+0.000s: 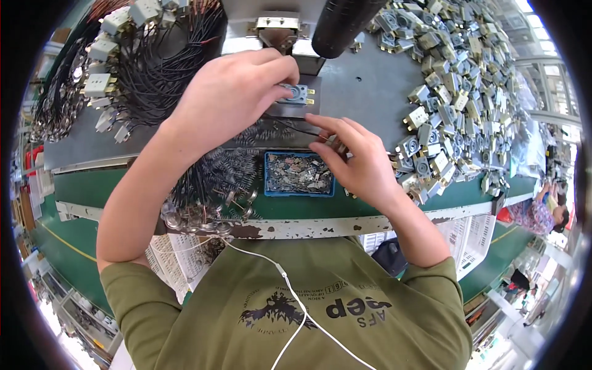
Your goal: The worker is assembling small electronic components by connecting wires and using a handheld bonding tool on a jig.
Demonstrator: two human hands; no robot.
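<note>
My left hand (246,77) bends over a small grey plug housing (298,94) with brass-coloured prongs on its right side, its fingertips closed at the housing's left end. The housing lies on a metal plate in front of the press-like machine (279,31). Just below and to the right, my right hand (354,148) is closed, with a thin black wire (295,126) running from its fingers toward the left. Part of the wire passes under my left hand and is hidden. Near my right hand stands a blue tray (299,193) of small metal pieces.
A heap of grey plug housings (453,98) covers the right side of the bench. Black wires with plugs (148,74) lie at the far left. Coiled springs and wires (219,176) spread left of the tray. A thick black cylinder (345,24) juts down at the back.
</note>
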